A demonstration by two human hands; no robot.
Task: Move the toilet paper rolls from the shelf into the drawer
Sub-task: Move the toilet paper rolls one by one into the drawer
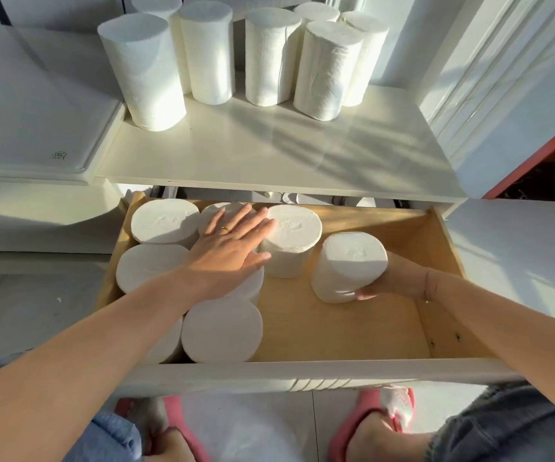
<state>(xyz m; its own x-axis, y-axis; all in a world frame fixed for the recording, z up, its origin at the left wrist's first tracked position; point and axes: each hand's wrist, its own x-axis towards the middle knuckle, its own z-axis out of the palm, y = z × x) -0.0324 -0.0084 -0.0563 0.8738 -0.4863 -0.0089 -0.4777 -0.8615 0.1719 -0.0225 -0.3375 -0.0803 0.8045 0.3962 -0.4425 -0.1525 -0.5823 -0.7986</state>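
Right hand [390, 281] clamped on unlabelled roll [349, 266] near drawer's [442, 258] right wall, left hand [233, 245] flat, fingers apart, on packed rolls [166, 223]; no legible print.

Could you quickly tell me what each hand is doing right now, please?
Left hand: open, fingers spread flat on the rolls standing in the drawer.
Right hand: closed around a tilted toilet paper roll, holding it inside the drawer.

Left hand [233, 248] flat, fingers spread, palm down, arm stretched forward. Right hand [386, 278] curled in a grip, wrist bent, forearm angled inward.
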